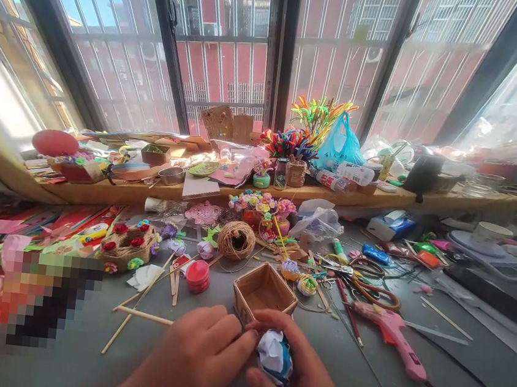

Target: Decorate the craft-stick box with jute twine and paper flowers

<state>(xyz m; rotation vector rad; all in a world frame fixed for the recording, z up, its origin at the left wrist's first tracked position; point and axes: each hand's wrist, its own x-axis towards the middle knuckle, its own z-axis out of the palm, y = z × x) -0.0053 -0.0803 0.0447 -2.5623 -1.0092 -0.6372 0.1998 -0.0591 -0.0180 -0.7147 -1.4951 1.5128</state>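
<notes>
Paper ball point(275, 355): I see one in the hands, crumpled, white and blue, bottom middle.
Right hand point(308, 364): half open, curled around the ball.
Left hand point(208, 345): fingers bent in beside it; I can't tell if they pinch it.
Box point(265, 289): one, brown, square, open top, front partly hidden.
Glue gun point(395, 337): one, pink, lower right.

Grey desk point(69, 361): one pink glue gun point(402, 341), lying flat, cord trailing; one ball of twine point(234, 252); one red tub point(198, 277), just left of centre; one white scale point(465, 241), bearing a paper cup point(492, 232).

Ledge point(101, 195) behind: one light-blue plastic bag point(341, 148); one clear bottle point(335, 182), on its side; one red ball point(55, 143), far left.

Rear: barred window point(233, 40).
</notes>
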